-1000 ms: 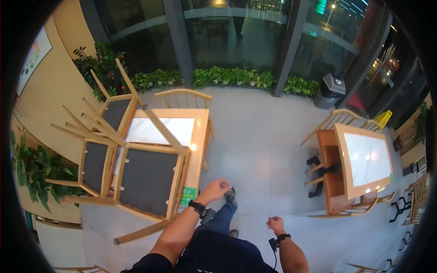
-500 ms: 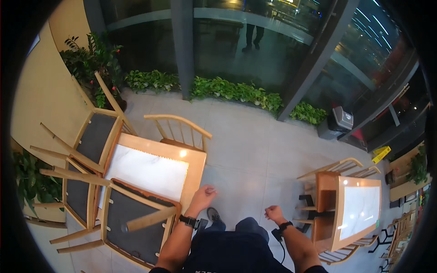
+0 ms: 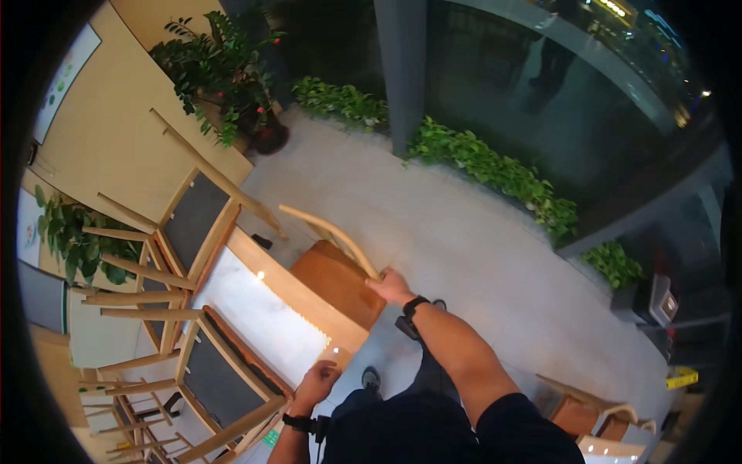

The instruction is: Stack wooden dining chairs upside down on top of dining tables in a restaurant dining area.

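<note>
A wooden chair (image 3: 334,280) with a brown seat and a curved light-wood back stands upright at the far side of the table (image 3: 309,288). My right hand (image 3: 392,287) is closed round the near end of the chair's curved back rail. My left hand (image 3: 318,380) hovers at the table's near corner, its fingers curled in with nothing visible in them. Whether it touches the tabletop is hard to tell. Just left of it, an upturned chair (image 3: 224,379) rests on the white marbled top, dark underside showing.
More upturned chairs (image 3: 199,209) lie along the table's left side, legs sticking out. A potted plant (image 3: 270,135) stands by the wall, and low greenery (image 3: 487,162) lines the window. At right are a bin (image 3: 657,300), a yellow floor sign (image 3: 682,377) and another table (image 3: 610,448).
The view has turned left and come closer to the table. My right hand has moved forward and taken hold of the chair's back. My left hand is now at the table's corner.
</note>
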The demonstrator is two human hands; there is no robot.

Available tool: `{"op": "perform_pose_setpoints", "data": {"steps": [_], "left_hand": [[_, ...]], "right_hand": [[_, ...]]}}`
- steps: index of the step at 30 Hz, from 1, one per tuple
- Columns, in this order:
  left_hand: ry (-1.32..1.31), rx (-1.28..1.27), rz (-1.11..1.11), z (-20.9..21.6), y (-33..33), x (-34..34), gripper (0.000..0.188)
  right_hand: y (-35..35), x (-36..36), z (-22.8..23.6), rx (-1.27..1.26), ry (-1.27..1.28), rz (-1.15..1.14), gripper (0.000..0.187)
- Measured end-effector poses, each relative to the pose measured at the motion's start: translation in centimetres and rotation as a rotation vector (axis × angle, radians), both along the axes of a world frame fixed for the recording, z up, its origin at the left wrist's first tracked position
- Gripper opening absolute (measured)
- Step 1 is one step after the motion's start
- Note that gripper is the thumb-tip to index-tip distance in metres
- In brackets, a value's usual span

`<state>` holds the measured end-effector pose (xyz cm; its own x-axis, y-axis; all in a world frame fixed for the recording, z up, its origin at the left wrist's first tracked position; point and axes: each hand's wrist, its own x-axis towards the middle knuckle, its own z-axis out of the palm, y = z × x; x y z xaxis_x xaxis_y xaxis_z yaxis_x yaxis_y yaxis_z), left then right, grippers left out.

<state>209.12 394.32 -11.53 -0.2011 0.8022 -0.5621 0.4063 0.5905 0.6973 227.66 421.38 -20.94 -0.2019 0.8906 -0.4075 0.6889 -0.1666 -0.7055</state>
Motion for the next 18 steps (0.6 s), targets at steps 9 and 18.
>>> {"op": "perform_pose_setpoints", "data": {"steps": [9,18], "left_hand": [[0.034,-0.122,0.068,2.5,11.0,9.2,0.033],[0.101,0.011,0.024,-2.7,22.0,10.8,0.033]], "right_hand": [[7.4,-2.0,-0.9,-0.326,-0.002,0.011,0.034],[11.2,17.0,-3.0,-0.051,0.159,0.020,0.018]]}}
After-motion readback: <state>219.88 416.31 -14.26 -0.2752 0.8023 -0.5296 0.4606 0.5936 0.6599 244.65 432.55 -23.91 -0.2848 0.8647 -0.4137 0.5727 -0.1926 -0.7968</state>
